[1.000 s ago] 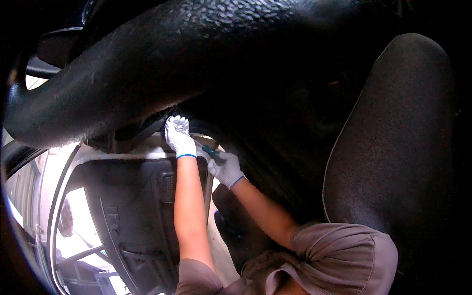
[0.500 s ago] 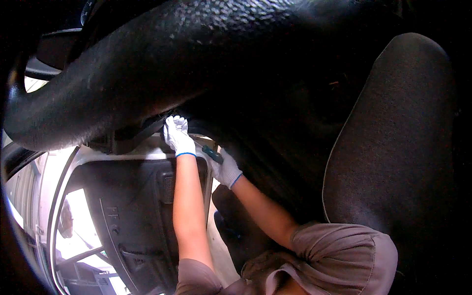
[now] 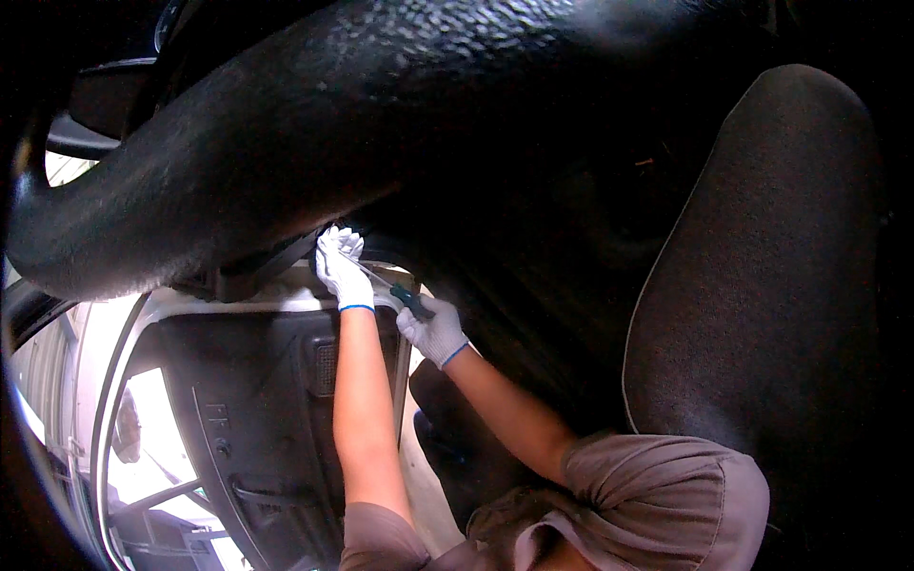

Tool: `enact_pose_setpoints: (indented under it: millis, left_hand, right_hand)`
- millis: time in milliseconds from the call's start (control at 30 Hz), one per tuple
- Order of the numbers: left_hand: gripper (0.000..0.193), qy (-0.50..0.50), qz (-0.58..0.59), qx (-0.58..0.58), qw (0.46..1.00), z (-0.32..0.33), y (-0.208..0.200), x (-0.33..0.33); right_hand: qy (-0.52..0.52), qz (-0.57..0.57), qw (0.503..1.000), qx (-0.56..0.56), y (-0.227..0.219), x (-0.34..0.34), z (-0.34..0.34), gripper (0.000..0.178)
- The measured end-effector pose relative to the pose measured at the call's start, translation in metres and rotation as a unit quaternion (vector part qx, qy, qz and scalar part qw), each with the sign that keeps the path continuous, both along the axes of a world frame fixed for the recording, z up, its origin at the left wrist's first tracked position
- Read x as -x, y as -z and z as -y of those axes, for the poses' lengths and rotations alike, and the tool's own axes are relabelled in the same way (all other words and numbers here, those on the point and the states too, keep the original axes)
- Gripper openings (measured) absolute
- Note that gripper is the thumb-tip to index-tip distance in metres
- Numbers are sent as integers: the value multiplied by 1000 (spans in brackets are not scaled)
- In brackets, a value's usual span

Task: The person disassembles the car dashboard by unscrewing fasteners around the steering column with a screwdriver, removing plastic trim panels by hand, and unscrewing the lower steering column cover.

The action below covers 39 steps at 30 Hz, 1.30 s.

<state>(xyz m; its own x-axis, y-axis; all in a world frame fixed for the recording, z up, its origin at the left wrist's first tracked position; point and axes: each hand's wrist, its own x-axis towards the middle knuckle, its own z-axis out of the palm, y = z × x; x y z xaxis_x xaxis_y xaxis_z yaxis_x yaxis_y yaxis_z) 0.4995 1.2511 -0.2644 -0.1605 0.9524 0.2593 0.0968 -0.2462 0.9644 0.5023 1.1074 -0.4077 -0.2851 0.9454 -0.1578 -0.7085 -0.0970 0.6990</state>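
Note:
Both of my hands wear white knit gloves with blue cuffs. My right hand [image 3: 433,335] is closed around the dark green handle of a screwdriver [image 3: 407,300]. Its thin metal shaft slants up and left toward my left hand, and its tip is hidden there. My left hand [image 3: 343,265] is raised against the underside of the dark dashboard [image 3: 238,162], with its fingers curled together. What those fingers hold, if anything, cannot be made out in the shadow.
An open car door [image 3: 262,409] with a dark inner panel stands at the lower left, its glass bright with daylight. A dark fabric seat [image 3: 762,257] takes up the right side. The pale door sill [image 3: 428,476] runs below my hands. Deep shadow fills the footwell.
My right hand has shifted slightly, and more of the screwdriver's shaft shows between the hands. My left hand has turned a little and stays at the same spot.

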Motion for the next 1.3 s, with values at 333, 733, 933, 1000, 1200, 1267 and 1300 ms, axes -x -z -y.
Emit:
enact_pose_setpoints:
  millis: [333, 733, 933, 1000, 1200, 1267, 1300]
  left_hand:
    - [43, 11, 9, -2, 1000, -2, 2, 2]
    - [41, -10, 16, -16, 1000, 0, -8, 21]
    - [41, 16, 28, 1, 999, -4, 4, 2]
    - [41, 28, 47, 8, 998, -2, 1, 12]
    - [41, 65, 110, 32, 991, -1, 1, 18]
    - [41, 67, 130, 46, 988, 0, 3, 15]
    - [41, 67, 130, 48, 988, 1, 4, 13]
  right_hand:
    - [-22, -7, 1000, 16, 0, 3, -5, 33]
    - [-35, -50, 998, 9, -24, 2, 5, 37]
    - [-13, -56, 998, -30, -6, -4, 1, 30]
    - [-20, -8, 999, 40, -18, -3, 5, 24]
    - [-3, -17, 1000, 11, -23, -3, 4, 21]
    - [6, -32, 999, 5, -17, -2, -2, 20]
    - [14, -47, 999, -2, -14, -1, -4, 20]
